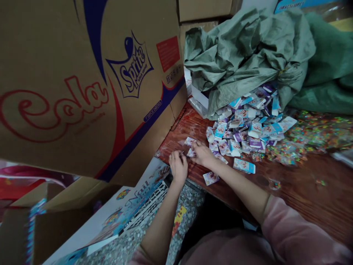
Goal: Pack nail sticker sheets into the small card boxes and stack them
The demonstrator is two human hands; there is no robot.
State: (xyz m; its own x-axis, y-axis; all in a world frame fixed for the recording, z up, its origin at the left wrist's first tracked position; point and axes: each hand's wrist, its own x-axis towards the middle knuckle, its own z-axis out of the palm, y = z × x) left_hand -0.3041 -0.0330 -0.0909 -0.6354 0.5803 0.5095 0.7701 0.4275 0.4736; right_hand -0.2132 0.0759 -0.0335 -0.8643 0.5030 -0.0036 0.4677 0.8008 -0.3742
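Observation:
My left hand (pixel 178 166) is at the table's left front edge, its fingers curled together near a small dark item too small to name. Just right of it, my right hand (pixel 201 154) has its fingers bent down on a small printed packet (pixel 191 153). Another small packet (pixel 190 141) lies just beyond those fingertips. A heap of small blue, white and purple printed boxes (pixel 242 129) lies to the right of my hands. One flat packet (pixel 211 178) rests near the front edge, and a blue and white box (pixel 244 166) is farther right.
A large cardboard box (pixel 82 92) stands on the left, close to my hands. A crumpled green sack (pixel 248 55) is behind the heap. Many colorful small wrapped pieces (pixel 317 136) spread across the right of the brown table (pixel 298 191). An open carton (pixel 60 217) is at lower left.

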